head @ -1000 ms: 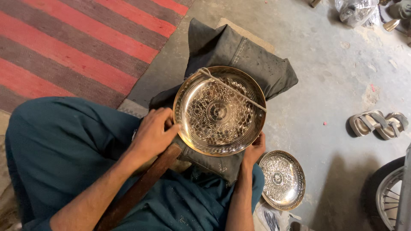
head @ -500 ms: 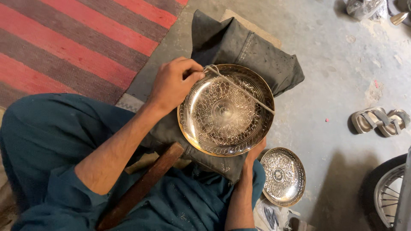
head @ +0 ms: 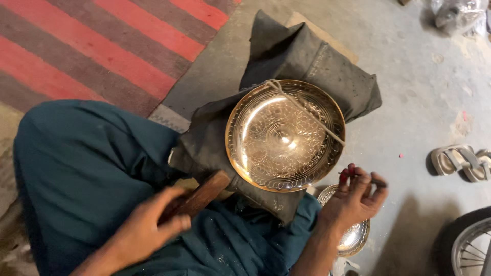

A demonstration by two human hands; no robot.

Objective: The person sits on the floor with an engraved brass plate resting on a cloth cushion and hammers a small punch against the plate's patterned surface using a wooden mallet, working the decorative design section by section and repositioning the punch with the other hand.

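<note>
The person wears loose clothing of one deep teal colour, a plain matte cloth without pattern or print. It covers the lap and both legs in broad, soft folds, and pale dust or fine specks lie scattered over the fabric near the middle of the lap. Both forearms are bare up to the frame's lower edge, so no sleeve ends show. The left hand [head: 148, 232] is bare, without ring or band. The right hand [head: 353, 200] has fingertips [head: 344, 176] stained dark red, perhaps dye, though blur hides detail.
</note>
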